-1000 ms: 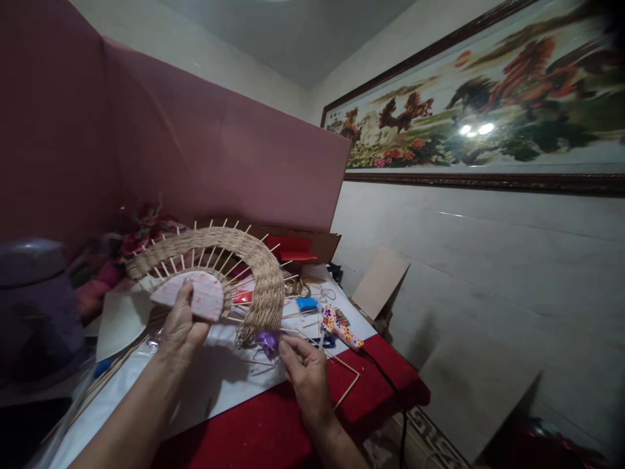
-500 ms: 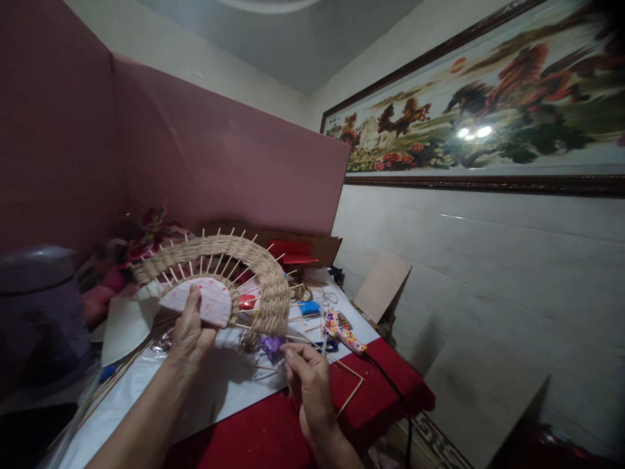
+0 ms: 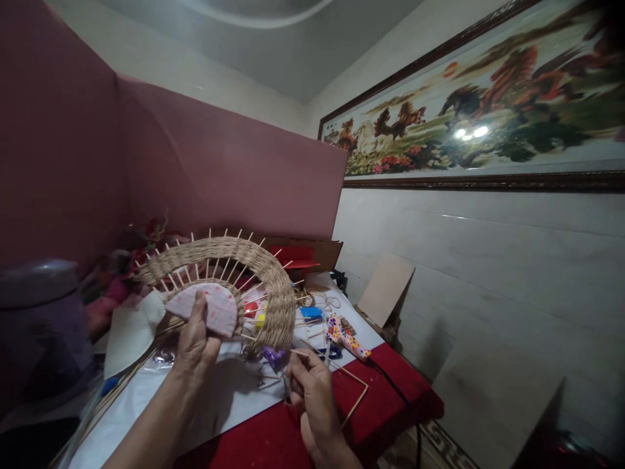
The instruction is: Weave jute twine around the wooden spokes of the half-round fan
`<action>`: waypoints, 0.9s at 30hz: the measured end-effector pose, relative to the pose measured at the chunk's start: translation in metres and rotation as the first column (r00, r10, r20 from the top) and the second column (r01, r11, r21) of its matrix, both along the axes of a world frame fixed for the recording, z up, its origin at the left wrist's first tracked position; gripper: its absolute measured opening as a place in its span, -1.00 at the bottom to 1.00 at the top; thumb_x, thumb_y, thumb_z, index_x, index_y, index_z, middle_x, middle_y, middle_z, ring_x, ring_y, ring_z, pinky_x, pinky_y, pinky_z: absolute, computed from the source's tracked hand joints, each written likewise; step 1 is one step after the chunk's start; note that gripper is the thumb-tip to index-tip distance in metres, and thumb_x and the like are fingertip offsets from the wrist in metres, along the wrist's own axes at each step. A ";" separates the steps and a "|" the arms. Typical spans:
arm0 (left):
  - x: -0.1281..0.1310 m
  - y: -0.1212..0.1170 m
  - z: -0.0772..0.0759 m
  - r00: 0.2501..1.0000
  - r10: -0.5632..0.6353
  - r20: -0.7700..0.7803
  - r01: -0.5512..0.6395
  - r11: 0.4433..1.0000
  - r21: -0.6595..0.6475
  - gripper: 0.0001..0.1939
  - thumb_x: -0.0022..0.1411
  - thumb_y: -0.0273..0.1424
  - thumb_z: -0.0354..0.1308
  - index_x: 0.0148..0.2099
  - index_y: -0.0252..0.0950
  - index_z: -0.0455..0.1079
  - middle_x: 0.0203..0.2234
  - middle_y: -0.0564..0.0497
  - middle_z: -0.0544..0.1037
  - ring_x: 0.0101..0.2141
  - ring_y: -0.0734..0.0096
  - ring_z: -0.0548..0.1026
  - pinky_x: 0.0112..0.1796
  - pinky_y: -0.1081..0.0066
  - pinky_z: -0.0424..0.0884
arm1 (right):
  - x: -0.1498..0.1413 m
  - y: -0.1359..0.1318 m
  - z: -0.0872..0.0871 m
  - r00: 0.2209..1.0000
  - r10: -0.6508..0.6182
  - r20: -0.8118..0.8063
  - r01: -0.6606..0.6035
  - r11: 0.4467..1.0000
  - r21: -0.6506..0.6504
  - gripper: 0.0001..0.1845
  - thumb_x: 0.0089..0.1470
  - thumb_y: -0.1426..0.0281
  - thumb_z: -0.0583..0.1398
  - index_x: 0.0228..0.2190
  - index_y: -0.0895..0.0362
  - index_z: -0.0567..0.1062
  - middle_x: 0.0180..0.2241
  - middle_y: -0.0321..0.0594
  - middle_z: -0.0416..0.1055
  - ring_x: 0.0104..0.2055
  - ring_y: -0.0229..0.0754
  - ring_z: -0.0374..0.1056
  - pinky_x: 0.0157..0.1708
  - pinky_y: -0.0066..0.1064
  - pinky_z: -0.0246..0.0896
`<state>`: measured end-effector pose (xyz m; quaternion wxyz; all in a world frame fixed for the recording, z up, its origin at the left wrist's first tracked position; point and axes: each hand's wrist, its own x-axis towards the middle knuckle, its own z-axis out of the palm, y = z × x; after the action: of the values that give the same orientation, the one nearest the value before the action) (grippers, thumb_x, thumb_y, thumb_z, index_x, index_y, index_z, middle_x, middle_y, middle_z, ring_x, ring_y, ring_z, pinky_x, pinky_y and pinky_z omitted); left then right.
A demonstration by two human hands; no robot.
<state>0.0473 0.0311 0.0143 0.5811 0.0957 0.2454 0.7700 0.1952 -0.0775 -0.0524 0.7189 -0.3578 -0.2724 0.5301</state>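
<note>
Pale-walled room, cluttered table [image 3: 407,391]: half-round weaving [image 3: 237,251] in the left hand [image 3: 198,342]

A pink partition [image 3: 229,156] stands towards ten o'clock, and a framed horse picture [image 3: 473,111] hangs at two. Red cloth [image 3: 273,433] and a white sheet [image 3: 234,397] cover the table at six.

At eight o'clock, raised over the sheet, is the weaving: a twisted-fibre band on pale sticks that fan out from a pink half-round pad [image 3: 222,309]. The left hand grips the pad, thumb on top. Well apart from it, at six, the right hand [image 3: 310,384] has its thumb and forefinger drawn together just beside the weaving's lower end; what they pinch is too small to tell.

A purple packet [image 3: 274,357] lies near those fingertips. At five o'clock lies a flower-patterned glue gun [image 3: 349,339]; towards six, behind the right hand, is a blue packet [image 3: 311,314].
</note>
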 end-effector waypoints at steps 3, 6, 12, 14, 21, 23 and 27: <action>0.002 -0.004 0.002 1.000 -0.026 -0.002 0.026 1.000 0.003 -0.90 0.20 -0.51 0.12 -0.29 -0.21 0.42 -0.49 0.18 0.55 -0.49 0.63 0.50 -0.23 0.54 0.46 | 0.000 0.000 0.001 0.999 -0.032 -0.014 0.031 0.999 -0.036 -0.53 -0.33 0.13 0.39 -0.47 0.18 0.39 -0.74 -0.55 0.05 -0.73 -0.52 -0.18 -0.77 -0.66 -0.33; 0.004 -0.007 0.004 0.997 -0.075 0.010 0.075 0.997 0.012 -0.87 0.21 -0.48 0.09 -0.22 -0.20 0.43 -0.49 0.14 0.56 -0.45 0.55 0.53 -0.21 0.44 0.48 | 0.001 0.000 0.001 0.996 -0.091 0.022 0.092 0.995 -0.043 -0.49 -0.35 0.10 0.39 -0.45 0.19 0.41 -0.75 -0.57 0.02 -0.74 -0.52 -0.19 -0.79 -0.66 -0.33; 0.005 -0.008 0.000 0.973 -0.221 0.062 0.214 0.972 0.095 -0.74 0.21 -0.52 0.07 -0.06 -0.19 0.42 -0.43 0.09 0.61 -0.43 0.50 0.56 -0.20 0.44 0.48 | 0.006 0.002 -0.004 0.982 -0.185 0.032 0.187 0.981 -0.053 -0.52 -0.31 0.09 0.38 -0.47 0.19 0.39 -0.72 -0.57 0.00 -0.72 -0.52 -0.21 -0.77 -0.65 -0.30; 0.004 -0.008 -0.001 0.961 -0.266 0.080 0.255 0.958 0.128 -0.71 0.22 -0.55 0.05 -0.05 -0.18 0.42 -0.44 0.09 0.61 -0.44 0.49 0.56 -0.20 0.44 0.48 | 0.008 0.004 -0.005 0.977 -0.215 0.015 0.215 0.975 -0.062 -0.52 -0.31 0.10 0.38 -0.50 0.19 0.37 -0.71 -0.56 0.01 -0.72 -0.52 -0.20 -0.76 -0.65 -0.30; 0.005 -0.010 -0.004 0.926 -0.372 0.065 0.363 0.924 0.115 -0.69 0.26 -0.62 -0.05 -0.09 -0.26 0.44 -0.44 0.02 0.62 -0.40 0.46 0.58 -0.22 0.43 0.49 | 0.015 0.008 -0.002 0.953 -0.297 -0.052 0.294 0.954 -0.065 -0.52 -0.31 0.11 0.37 -0.52 0.14 0.29 -0.70 -0.57 0.01 -0.72 -0.52 -0.20 -0.77 -0.64 -0.34; 0.005 -0.010 -0.005 0.926 -0.373 0.055 0.365 0.924 0.117 -0.68 0.26 -0.62 -0.05 -0.08 -0.25 0.44 -0.45 0.02 0.62 -0.40 0.45 0.57 -0.21 0.42 0.49 | 0.016 0.008 -0.001 0.951 -0.306 -0.047 0.303 0.951 -0.065 -0.53 -0.30 0.11 0.37 -0.51 0.14 0.29 -0.70 -0.57 0.01 -0.73 -0.52 -0.20 -0.77 -0.64 -0.34; 0.007 -0.011 -0.004 0.928 -0.367 0.059 0.359 0.926 0.116 -0.65 0.26 -0.63 -0.06 -0.04 -0.23 0.42 -0.45 0.04 0.62 -0.41 0.45 0.57 -0.18 0.39 0.49 | 0.017 0.008 0.000 0.946 -0.322 -0.035 0.320 0.946 -0.058 -0.53 -0.30 0.11 0.36 -0.51 0.15 0.29 -0.71 -0.57 0.00 -0.73 -0.52 -0.20 -0.77 -0.64 -0.33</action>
<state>0.0547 0.0206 0.0102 0.7171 0.1389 0.1600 0.6640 0.2126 -0.0695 -0.0522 0.7919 -0.4041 -0.1810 0.4206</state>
